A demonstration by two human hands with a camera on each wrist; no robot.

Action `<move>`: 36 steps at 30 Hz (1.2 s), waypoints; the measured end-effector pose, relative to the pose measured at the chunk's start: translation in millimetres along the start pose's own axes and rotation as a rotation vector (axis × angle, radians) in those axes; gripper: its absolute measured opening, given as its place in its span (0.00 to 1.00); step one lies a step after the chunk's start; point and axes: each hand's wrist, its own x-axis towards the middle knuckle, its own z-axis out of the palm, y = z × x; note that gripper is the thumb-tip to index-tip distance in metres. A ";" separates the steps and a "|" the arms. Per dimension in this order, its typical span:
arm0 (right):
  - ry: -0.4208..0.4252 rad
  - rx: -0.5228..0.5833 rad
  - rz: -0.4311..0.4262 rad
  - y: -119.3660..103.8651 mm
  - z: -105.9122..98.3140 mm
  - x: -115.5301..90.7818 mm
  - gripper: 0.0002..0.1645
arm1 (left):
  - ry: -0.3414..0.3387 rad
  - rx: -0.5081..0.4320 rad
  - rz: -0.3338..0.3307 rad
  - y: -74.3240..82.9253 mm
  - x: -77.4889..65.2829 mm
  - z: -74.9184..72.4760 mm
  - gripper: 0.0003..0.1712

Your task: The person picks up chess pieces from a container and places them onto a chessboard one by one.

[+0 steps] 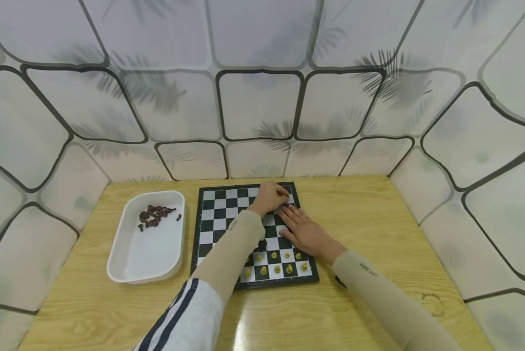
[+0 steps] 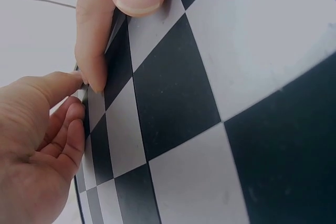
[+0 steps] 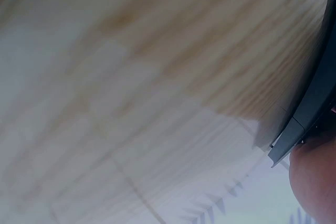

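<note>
A black-and-white chessboard point(image 1: 220, 213) lies on the table. My left hand point(image 1: 269, 196) is over its far right part, thumb and fingers bent together near the corner squares; whether a small piece is between the fingertips is hidden. In the left wrist view the left hand point(image 2: 31, 156) has curled fingers beside the checkered squares point(image 2: 176, 85). My right hand point(image 1: 308, 234) rests palm down across the board's right side, fingers extended towards the left hand. Several yellow chess pieces point(image 1: 290, 268) stand in two rows along the near edge. The left forearm hides part of the board.
Left of the board stands a white tray point(image 1: 150, 253) with several small dark red-brown pieces point(image 1: 154, 214) in its far part. The wooden table point(image 1: 359, 204) meets patterned walls point(image 1: 262, 107) at the back and sides.
</note>
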 end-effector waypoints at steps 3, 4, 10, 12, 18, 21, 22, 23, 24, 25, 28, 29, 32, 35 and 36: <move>0.001 -0.003 -0.001 -1.6 -0.1 1.5 0.39 | -0.003 0.003 -0.008 -1.3 -1.0 -1.3 0.11; 0.000 -0.006 -0.001 -2.1 0.0 1.9 0.39 | -0.005 0.003 -0.011 -1.8 -1.3 -1.6 0.11; -0.007 -0.009 -0.006 -3.6 2.9 4.2 0.40 | -0.013 0.011 -0.006 -6.0 -3.1 -3.2 0.12; -0.004 -0.002 -0.009 -4.3 3.8 4.9 0.40 | -0.016 0.007 0.001 -7.6 -3.7 -4.4 0.14; -0.001 0.001 -0.013 -6.1 5.5 7.2 0.39 | -0.028 -0.029 0.005 -12.7 -7.0 -11.1 0.17; 0.009 -0.004 -0.014 -5.8 6.6 8.1 0.39 | -0.018 -0.048 0.003 -15.6 -9.6 -16.7 0.17; 0.016 -0.004 -0.017 -5.9 6.8 8.3 0.39 | -0.010 -0.050 0.008 -16.3 -10.8 -19.5 0.17; 0.020 -0.006 -0.018 -6.1 7.0 8.2 0.39 | -0.002 -0.056 0.013 -16.8 -12.2 -22.5 0.17; 0.022 -0.007 -0.019 -6.4 7.1 8.0 0.39 | 0.003 -0.067 0.014 -16.9 -14.0 -26.1 0.18; 0.025 -0.004 -0.020 -6.8 6.9 7.7 0.39 | 0.008 -0.082 0.017 -16.8 -16.1 -30.2 0.18; 0.032 0.006 -0.018 -8.2 6.0 6.1 0.39 | 0.032 -0.107 0.024 -15.9 -21.8 -44.4 0.18; 0.032 0.009 -0.014 -8.6 5.7 5.6 0.39 | 0.041 -0.113 0.023 -15.7 -23.4 -49.0 0.18; 0.034 0.010 0.003 -8.7 5.0 4.2 0.39 | 0.077 -0.107 0.018 -17.0 -26.7 -62.4 0.17; 0.043 0.005 0.014 -7.1 4.0 2.6 0.39 | 0.115 -0.112 0.008 -19.9 -29.3 -73.5 0.17; 0.045 0.004 0.015 -6.6 3.5 2.3 0.39 | 0.126 -0.121 0.006 -21.6 -30.8 -77.2 0.17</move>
